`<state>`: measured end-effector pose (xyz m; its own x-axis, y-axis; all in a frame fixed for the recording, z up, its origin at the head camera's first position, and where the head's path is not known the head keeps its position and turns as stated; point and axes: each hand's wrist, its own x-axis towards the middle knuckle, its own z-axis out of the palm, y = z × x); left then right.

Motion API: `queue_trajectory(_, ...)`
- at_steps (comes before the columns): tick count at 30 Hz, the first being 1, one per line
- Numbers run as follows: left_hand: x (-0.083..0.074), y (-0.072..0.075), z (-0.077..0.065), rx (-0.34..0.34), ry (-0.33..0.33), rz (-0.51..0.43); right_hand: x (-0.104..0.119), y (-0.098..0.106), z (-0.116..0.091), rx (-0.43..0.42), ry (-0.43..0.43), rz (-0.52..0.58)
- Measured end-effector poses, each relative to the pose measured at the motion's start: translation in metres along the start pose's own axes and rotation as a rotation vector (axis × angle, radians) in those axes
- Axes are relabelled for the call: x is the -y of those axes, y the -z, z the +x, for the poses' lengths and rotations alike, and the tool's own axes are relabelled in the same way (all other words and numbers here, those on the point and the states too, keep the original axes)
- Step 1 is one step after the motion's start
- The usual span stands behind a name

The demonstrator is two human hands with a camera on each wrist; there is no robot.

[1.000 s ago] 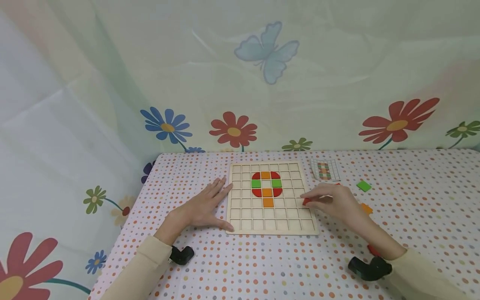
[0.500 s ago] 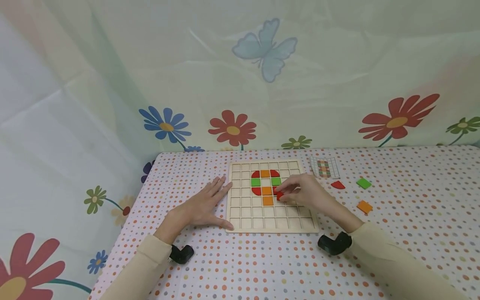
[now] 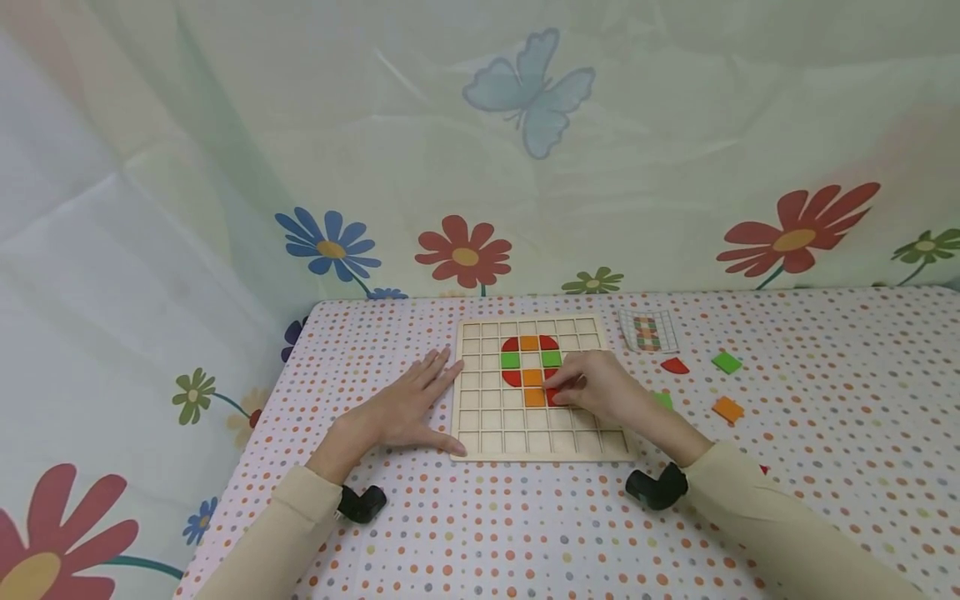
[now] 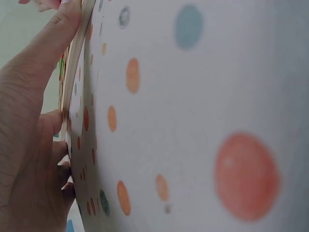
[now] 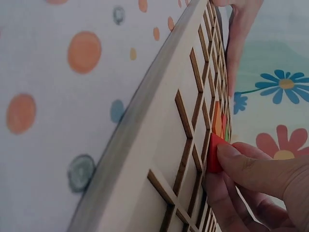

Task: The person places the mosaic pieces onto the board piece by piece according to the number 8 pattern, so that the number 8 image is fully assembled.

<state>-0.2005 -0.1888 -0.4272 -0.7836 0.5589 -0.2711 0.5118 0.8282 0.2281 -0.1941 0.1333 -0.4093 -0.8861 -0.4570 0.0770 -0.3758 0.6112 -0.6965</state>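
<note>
A square wooden grid board (image 3: 495,429) lies on the table. On it, red corner pieces (image 3: 511,377), orange tiles (image 3: 534,397) and green tiles (image 3: 510,360) form a ring, with the lowest orange tile below. My left hand (image 3: 408,408) lies spread with fingers extended, fingertips and thumb at the board's left edge. My right hand (image 3: 600,387) pinches a red tile (image 5: 215,153) between thumb and fingers, right beside the lowest orange tile. In the right wrist view the tile is slightly tilted at its grid cell. My fingers partly cover it in the head view.
A small printed pattern card (image 3: 648,332) lies behind the board's right side. Loose pieces lie to the right: a red quarter-round piece (image 3: 675,366), a green tile (image 3: 727,362) and an orange piece (image 3: 727,409). Another green piece (image 3: 663,400) shows beside the right wrist.
My right hand has carried the red tile left from the board's right edge and lowered it beside the lowest orange tile. The left hand has stayed at the board's left edge.
</note>
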Motion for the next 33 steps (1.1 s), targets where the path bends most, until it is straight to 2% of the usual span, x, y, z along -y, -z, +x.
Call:
queue_trajectory(9, 0.0, 0.002, 0.0, 0.0, -0.006, -0.005, 0.005, -0.001, 0.001, 0.01, -0.058, 0.0)
queue_trajectory(25, -0.001, 0.003, -0.001, 0.001, 0.006, -0.023, 0.006, -0.006, -0.001, -0.032, -0.02, -0.034)
queue_trajectory(29, -0.001, 0.002, -0.002, 0.002, 0.003, -0.03, 0.003, -0.006, -0.006, -0.04, -0.019, -0.027)
queue_trajectory(33, -0.001, 0.002, -0.001, 0.0, -0.001, -0.023, -0.002, 0.003, -0.018, -0.071, -0.053, -0.01)
